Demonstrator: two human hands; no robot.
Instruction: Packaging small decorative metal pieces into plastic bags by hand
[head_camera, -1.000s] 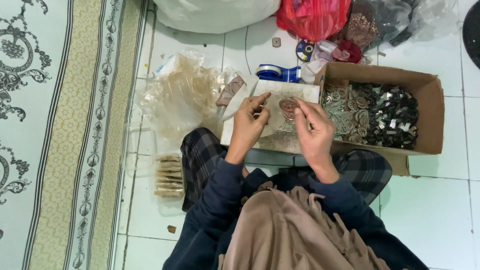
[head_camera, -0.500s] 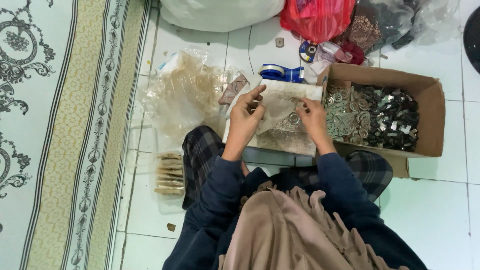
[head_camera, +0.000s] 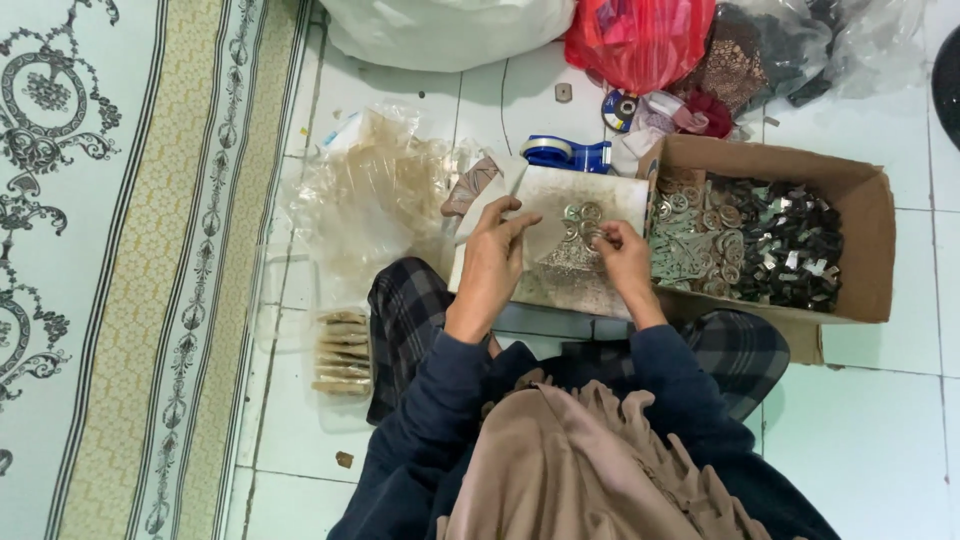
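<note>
- Hands over the white board (head_camera: 560, 200) on our lap: left hand (head_camera: 492, 262) pinches the board's left edge between thumb and fingers, steadying it.
- Right hand (head_camera: 622, 262) has fingertips closed on a small round metal piece (head_camera: 590, 232), just below two more round pieces (head_camera: 581, 211) already lying on the board.
- Step in hand, we judge: laying pieces out in a cluster on the board.
- Supply: cardboard box (head_camera: 870, 250) just right of the right hand, full of metal bits.
- Beyond the grip: blue tape dispenser (head_camera: 565, 153); left of it, clear plastic bags (head_camera: 375, 200).
- Next move calls for precise seating beside the neighbours, board held flat.
</note>
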